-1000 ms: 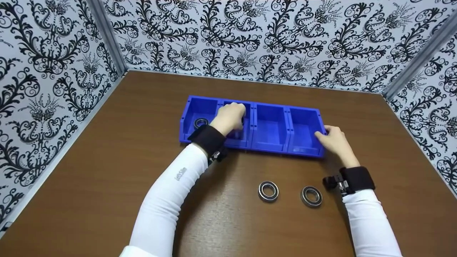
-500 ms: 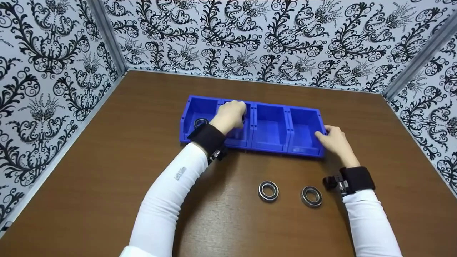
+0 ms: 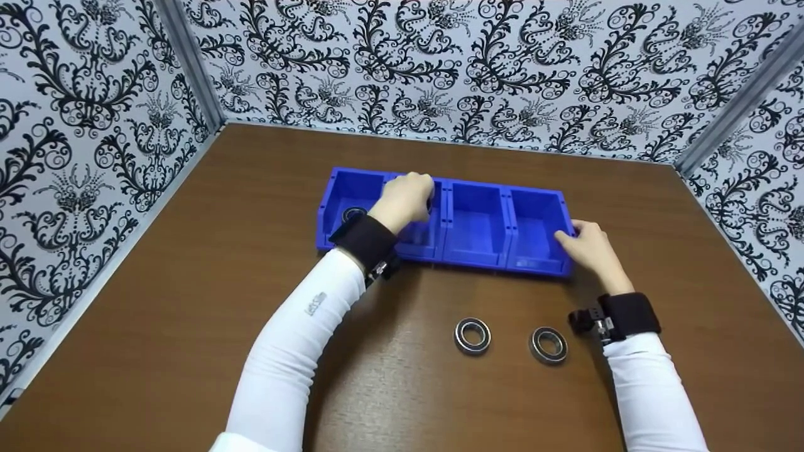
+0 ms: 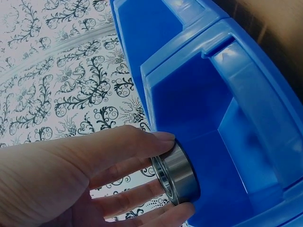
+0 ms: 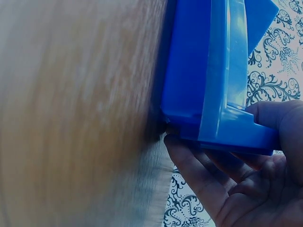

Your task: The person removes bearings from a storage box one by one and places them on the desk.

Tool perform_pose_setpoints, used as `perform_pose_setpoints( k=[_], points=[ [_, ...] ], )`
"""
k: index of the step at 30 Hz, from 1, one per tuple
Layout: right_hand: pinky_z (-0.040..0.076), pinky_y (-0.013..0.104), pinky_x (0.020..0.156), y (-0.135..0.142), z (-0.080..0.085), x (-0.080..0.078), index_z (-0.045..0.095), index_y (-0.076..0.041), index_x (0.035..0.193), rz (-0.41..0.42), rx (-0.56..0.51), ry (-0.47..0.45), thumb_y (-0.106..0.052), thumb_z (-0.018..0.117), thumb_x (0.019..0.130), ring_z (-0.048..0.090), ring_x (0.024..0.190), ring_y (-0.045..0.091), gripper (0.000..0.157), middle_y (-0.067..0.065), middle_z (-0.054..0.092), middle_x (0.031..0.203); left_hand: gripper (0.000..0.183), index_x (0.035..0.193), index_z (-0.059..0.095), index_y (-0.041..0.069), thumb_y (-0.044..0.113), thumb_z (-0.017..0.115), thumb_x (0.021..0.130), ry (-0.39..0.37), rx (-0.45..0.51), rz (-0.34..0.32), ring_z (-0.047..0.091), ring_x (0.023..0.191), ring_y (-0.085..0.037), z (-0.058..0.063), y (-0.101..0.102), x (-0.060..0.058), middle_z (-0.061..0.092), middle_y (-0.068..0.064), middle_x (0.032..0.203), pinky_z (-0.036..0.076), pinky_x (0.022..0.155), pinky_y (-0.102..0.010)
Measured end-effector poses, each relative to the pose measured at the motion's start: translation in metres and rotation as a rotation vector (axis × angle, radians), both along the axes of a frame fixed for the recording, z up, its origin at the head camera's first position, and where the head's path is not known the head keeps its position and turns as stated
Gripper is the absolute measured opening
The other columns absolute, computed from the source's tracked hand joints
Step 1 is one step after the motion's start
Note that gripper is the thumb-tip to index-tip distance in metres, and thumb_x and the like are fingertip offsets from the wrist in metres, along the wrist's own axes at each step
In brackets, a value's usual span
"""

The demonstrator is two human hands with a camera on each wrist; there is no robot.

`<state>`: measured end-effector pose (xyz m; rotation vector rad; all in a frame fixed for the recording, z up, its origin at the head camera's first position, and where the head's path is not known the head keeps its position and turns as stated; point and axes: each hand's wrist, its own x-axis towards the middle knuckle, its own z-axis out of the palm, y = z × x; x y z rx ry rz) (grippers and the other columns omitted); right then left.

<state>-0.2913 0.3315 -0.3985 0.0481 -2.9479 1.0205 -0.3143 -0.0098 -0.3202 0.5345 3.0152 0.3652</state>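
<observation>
A blue row of joined bins [image 3: 477, 220] stands on the table. My left hand [image 3: 405, 198] is over the second compartment from the left and grips a steel ball bearing [image 4: 181, 175] between thumb and fingers, as the left wrist view shows. Another bearing [image 3: 354, 215] lies in the leftmost compartment, partly covered by the left wrist. At the right end of the bins, my right hand [image 3: 589, 246] holds the side wall, thumb over the rim and fingers along the outside [image 5: 227, 179]. The two right compartments hold nothing.
Two more bearings, one left [image 3: 472, 336] and one right [image 3: 548, 345], lie flat on the brown table [image 3: 188, 301] in front of the bins. Patterned wall panels [image 3: 440, 69] enclose the table at the back and sides.
My left hand has risen slightly with the bearing in its grip. The right hand, the bins and the bearings on the table stay where they were.
</observation>
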Motion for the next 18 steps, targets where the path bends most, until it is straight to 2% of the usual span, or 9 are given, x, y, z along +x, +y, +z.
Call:
perform_pose_setpoints(
  k=[6,13,18],
  points=[
    [0.052,0.047,0.086,0.0026,-0.0004,-0.0012,0.058,0.018,0.132,0.014,0.015,-0.006,-0.019,0.053,0.104,0.068,0.1,0.04,0.047,0.035,0.067,0.119,0.023,0.108,0.075,0.004,0.004,0.077,0.084,0.008,0.006,-0.004,0.069,0.111,-0.04,0.0029,0.0001,0.0009,0.073,-0.017,0.118,0.057,0.091,-0.052],
    [0.05,0.035,0.079,0.003,-0.0013,-0.0021,0.059,0.017,0.131,0.011,0.016,-0.006,-0.019,0.053,0.104,0.068,0.097,0.037,0.046,0.034,0.068,0.116,0.022,0.107,0.076,0.005,0.003,0.076,0.084,0.014,0.012,-0.003,0.07,0.11,-0.039,0.0054,-0.0007,0.0015,0.073,-0.016,0.117,0.057,0.091,-0.052],
    [0.05,0.036,0.079,0.0037,-0.0018,-0.0027,0.06,0.017,0.13,0.003,0.015,0.001,-0.019,0.054,0.103,0.067,0.097,0.036,0.046,0.033,0.068,0.116,0.022,0.106,0.076,0.005,0.002,0.076,0.084,0.014,0.007,-0.006,0.07,0.109,-0.038,0.0083,-0.0003,0.003,0.073,-0.016,0.117,0.057,0.09,-0.051]
  ],
)
